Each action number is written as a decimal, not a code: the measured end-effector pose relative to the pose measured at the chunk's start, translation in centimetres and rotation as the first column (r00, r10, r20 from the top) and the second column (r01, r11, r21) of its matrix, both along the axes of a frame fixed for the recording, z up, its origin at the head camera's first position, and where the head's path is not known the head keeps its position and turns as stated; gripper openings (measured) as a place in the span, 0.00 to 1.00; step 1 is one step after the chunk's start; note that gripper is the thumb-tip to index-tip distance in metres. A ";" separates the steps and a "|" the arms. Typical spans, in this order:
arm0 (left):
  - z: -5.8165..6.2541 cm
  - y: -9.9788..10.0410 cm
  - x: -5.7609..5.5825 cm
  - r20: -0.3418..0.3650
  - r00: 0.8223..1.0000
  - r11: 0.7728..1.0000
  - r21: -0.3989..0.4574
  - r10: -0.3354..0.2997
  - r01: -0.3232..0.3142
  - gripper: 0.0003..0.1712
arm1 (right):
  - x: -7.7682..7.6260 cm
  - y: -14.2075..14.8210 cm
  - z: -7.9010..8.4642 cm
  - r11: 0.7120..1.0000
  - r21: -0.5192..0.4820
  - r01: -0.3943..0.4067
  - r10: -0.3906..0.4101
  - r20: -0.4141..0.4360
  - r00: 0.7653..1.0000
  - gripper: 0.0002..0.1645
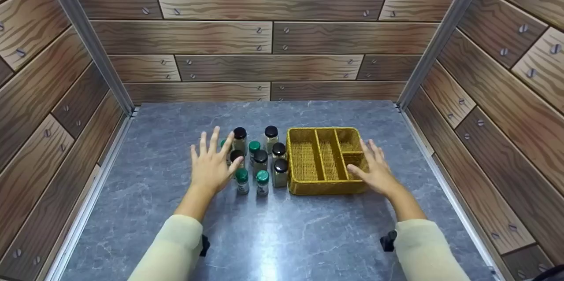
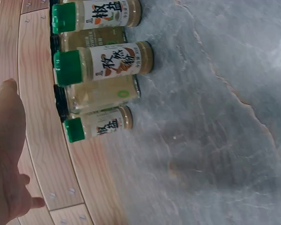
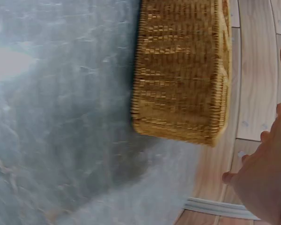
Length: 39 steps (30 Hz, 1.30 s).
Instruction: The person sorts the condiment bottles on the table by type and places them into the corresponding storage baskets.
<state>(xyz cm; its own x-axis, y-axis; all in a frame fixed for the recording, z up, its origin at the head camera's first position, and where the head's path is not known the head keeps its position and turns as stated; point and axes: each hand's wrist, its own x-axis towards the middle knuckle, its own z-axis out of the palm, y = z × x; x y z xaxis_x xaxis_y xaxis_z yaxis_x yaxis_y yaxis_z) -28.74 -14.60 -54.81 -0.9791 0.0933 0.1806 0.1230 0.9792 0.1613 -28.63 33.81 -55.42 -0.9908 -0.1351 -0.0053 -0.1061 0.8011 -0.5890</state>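
My left hand (image 1: pixel 210 168) is spread with straight fingers at the left side of a group of spice bottles, holding nothing. Green-capped shakers (image 1: pixel 262 183) stand upright among black-capped glass jars (image 1: pixel 280 173). In the left wrist view, a green-capped shaker (image 2: pixel 114 61) shows a white label with Chinese writing, and the hand (image 2: pixel 9 154) appears apart from it. To the right of the bottles sits a woven yellow-brown basket (image 1: pixel 326 187) split into several compartments. My right hand (image 1: pixel 376 173), fingers extended, is over the basket's right side; whether it touches the rim I cannot tell.
The grey marbled tabletop (image 1: pixel 286 237) carries the bottles and basket. Wood-patterned panels (image 1: pixel 264 36) enclose it at the back and both sides, with metal edge strips (image 1: pixel 94 193) along the joints. The nearest jars stand close against the basket's left wall.
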 end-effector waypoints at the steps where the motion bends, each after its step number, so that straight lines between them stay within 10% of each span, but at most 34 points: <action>1: -0.2 -0.1 0.1 -0.012 1.000 1.000 0.006 0.003 -0.003 0.44 | -0.1 0.1 -0.3 1.000 -0.026 -0.002 0.002 -0.003 1.000 0.61; 26: -6.5 -0.6 4.1 -0.087 0.994 0.965 0.260 0.060 -0.035 0.33 | 0.0 1.6 -7.0 0.892 -0.435 0.127 -0.090 0.105 0.990 0.70; 32: -7.2 0.1 4.2 -0.144 0.989 0.907 0.419 0.018 0.044 0.29 | 0.0 1.6 -7.2 0.865 -0.487 0.121 -0.082 0.102 0.991 0.69; 33: -9.2 -0.2 3.3 -0.171 0.985 0.887 0.453 -0.011 0.088 0.29 | 0.0 1.6 -7.2 0.862 -0.492 0.123 -0.082 0.104 0.991 0.70; 39: -9.5 0.4 2.7 -0.131 0.989 0.757 0.640 -0.064 0.134 0.24 | -0.3 1.9 -7.1 0.868 -0.479 0.131 -0.092 0.105 0.990 0.70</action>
